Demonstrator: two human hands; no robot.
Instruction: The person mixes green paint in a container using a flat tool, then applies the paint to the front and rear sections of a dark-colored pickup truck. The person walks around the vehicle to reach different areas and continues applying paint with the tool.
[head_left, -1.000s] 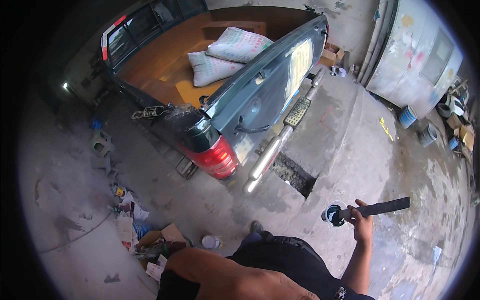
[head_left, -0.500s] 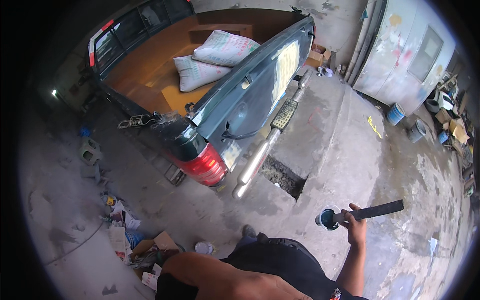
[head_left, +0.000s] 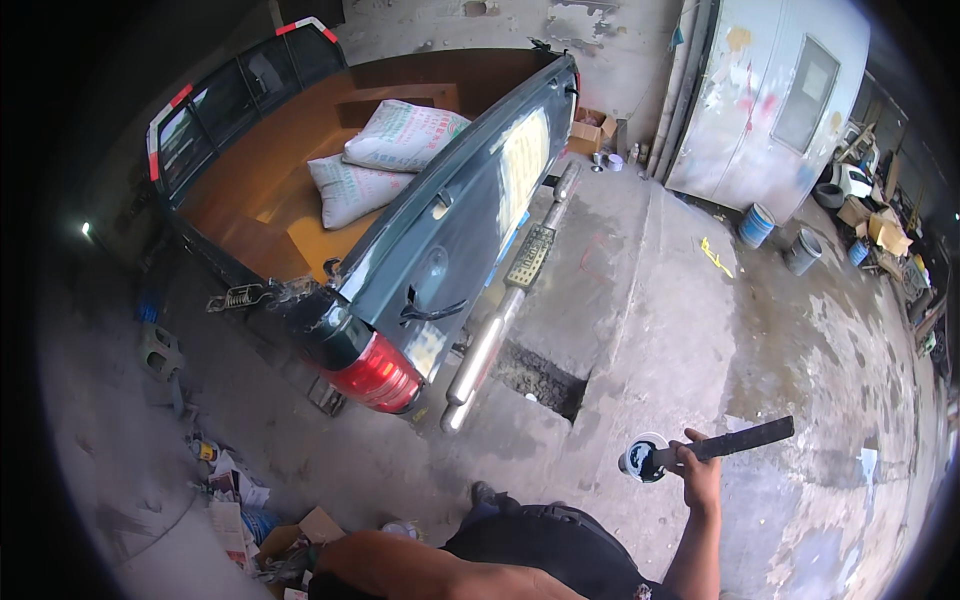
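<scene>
- Right hand (head_left: 703, 482): fingers clamped on the strip (head_left: 745, 440); cannot tell whether they also grip the cup (head_left: 628, 465).
- Left hand: hidden, fingers cannot be told.
- Strip's left end: inside the cup.
- Sacks (head_left: 405, 135): overlapping, near the tailgate (head_left: 470, 235) edge of the bed (head_left: 250, 215).

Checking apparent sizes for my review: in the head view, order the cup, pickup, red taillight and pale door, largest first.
1. Pickup
2. Pale door
3. Red taillight
4. Cup
</scene>
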